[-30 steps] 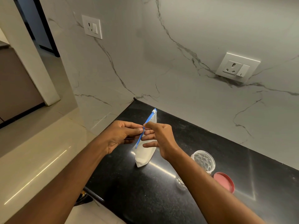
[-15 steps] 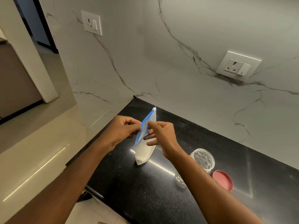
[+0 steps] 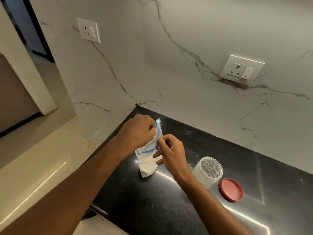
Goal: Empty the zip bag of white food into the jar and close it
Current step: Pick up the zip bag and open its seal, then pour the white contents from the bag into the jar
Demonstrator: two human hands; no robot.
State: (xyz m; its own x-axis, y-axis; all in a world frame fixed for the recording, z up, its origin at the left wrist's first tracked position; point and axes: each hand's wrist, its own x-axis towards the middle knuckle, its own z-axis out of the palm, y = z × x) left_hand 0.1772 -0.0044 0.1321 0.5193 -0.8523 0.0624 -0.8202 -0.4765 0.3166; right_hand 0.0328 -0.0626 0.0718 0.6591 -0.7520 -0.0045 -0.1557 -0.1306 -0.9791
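Bag (image 3: pixel 148 164) stood upright on the counter (image 3: pixel 152 209) — left hand (image 3: pixel 137 131) gripped one side of its blue mouth, right hand (image 3: pixel 171 153) pinched the other. Jar (image 3: pixel 209 170) sat open near its right, lid (image 3: pixel 231 189) beside.

The left grip (image 3: pixel 137 131) covered the upper left side of the zip bag (image 3: pixel 148 164), and its own fingertips were out of sight. The wrist behind the right grip (image 3: pixel 171 153) hid the jar's (image 3: pixel 210 170) lower left part. Both forearms (image 3: pixel 71 192) and the table (image 3: pixel 169 209) were cut off at the bottom edge. A dark thing (image 3: pixel 96 210) under the left forearm could not be made out.
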